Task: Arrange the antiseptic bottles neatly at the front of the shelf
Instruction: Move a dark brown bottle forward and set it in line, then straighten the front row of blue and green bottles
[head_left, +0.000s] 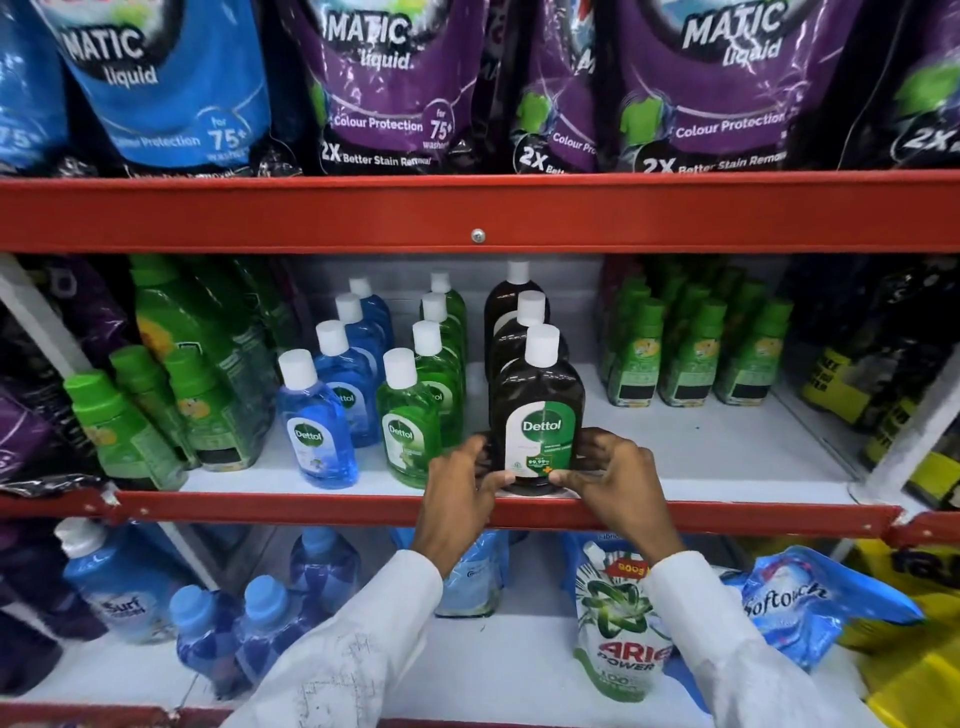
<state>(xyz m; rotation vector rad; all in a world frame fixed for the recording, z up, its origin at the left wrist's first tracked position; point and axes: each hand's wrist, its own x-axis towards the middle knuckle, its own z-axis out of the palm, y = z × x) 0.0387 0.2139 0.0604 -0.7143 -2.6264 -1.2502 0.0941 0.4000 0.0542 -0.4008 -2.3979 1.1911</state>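
Left hand (464, 486) and right hand (612, 480) each grip pinching the brown Dettol bottle (537, 415), upright at the shelf's (727, 457) front edge.

Long white sleeves (363, 639) on both arms; faint grid pattern.

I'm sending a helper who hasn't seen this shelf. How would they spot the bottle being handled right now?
Find the middle shelf between the two red rails. Three files of white-capped bottles stand at its centre: blue, green, dark brown. It is the front brown Dettol bottle, larger than its blue and green neighbours and held at its base by both hands.
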